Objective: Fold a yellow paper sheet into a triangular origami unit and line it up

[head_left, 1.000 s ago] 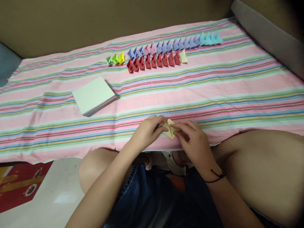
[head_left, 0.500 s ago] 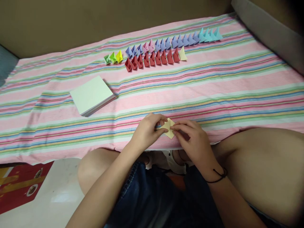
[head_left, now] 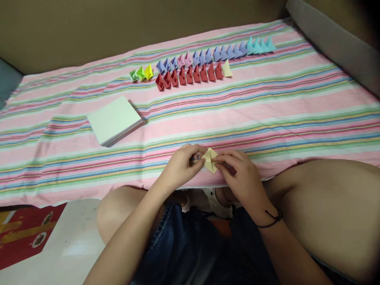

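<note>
A small pale yellow piece of folded paper [head_left: 211,161] is held between my two hands, just above the near edge of the striped cloth. My left hand [head_left: 184,163] pinches its left corner between thumb and fingers. At the right side, my right hand [head_left: 237,168] grips the paper with thumb and fingertips. Creases and a raised flap show on its face; its underside is hidden. A black cord bracelet [head_left: 270,220] circles my right wrist.
Beyond my hands, a stack of pale paper sheets [head_left: 115,118] lies on the striped cloth [head_left: 285,107]. Farther back stand rows of folded paper pieces: red [head_left: 190,75], purple [head_left: 223,53], turquoise [head_left: 261,46], a cream one [head_left: 227,69] and a yellow one [head_left: 149,73]. A grey ledge [head_left: 332,43] borders the right.
The left thumb has drawn back slightly toward the paper's left corner, showing more of the folded face. Both hands still hold it. The view has shifted slightly.
</note>
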Demonstrator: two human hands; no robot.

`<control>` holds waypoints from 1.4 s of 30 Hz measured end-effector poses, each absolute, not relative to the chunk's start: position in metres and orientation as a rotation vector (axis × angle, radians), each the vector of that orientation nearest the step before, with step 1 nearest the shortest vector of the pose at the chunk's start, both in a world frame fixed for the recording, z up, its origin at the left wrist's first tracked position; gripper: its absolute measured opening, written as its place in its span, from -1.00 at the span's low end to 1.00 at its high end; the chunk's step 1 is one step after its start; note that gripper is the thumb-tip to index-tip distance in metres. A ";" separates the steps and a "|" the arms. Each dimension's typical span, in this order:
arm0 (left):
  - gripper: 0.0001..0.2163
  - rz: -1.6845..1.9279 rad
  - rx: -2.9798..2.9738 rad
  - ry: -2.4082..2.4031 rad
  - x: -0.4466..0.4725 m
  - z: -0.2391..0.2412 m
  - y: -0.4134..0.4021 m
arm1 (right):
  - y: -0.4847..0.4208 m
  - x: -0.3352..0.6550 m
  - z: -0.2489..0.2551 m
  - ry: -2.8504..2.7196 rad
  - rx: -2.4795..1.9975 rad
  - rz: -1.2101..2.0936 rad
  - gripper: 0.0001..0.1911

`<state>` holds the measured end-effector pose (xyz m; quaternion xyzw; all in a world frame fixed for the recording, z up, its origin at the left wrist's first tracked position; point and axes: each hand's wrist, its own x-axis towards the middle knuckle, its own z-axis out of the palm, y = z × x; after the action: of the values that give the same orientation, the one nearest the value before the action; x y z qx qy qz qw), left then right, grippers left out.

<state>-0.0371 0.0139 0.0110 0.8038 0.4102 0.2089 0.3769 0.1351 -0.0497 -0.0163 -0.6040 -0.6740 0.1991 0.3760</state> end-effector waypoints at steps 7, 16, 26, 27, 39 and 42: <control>-0.80 0.633 2.122 1.104 -0.034 0.004 0.012 | -0.049 0.136 -0.018 -1.739 -1.540 0.508 -0.84; -0.83 0.710 2.501 0.918 -0.036 -0.005 0.006 | -0.051 0.140 -0.011 -1.766 -1.553 0.540 -0.77; -0.79 0.562 2.687 0.819 -0.043 0.001 0.006 | -0.048 0.146 -0.007 -1.873 -1.469 0.538 -0.69; -0.80 0.562 2.723 0.817 -0.041 0.002 0.006 | -0.047 0.147 -0.006 -1.859 -1.458 0.532 -0.73; -0.88 0.865 1.416 0.992 -0.031 0.011 0.005 | -0.033 0.131 0.009 -1.179 -1.397 0.949 -0.84; -0.83 0.765 1.254 0.919 -0.034 0.014 0.006 | -0.033 0.133 0.009 -1.155 -1.390 0.943 -0.86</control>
<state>-0.0339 0.0058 0.0142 0.5516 0.4041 0.3363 0.6475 0.1325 -0.0328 0.0093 -0.5806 -0.4827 0.3939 0.5241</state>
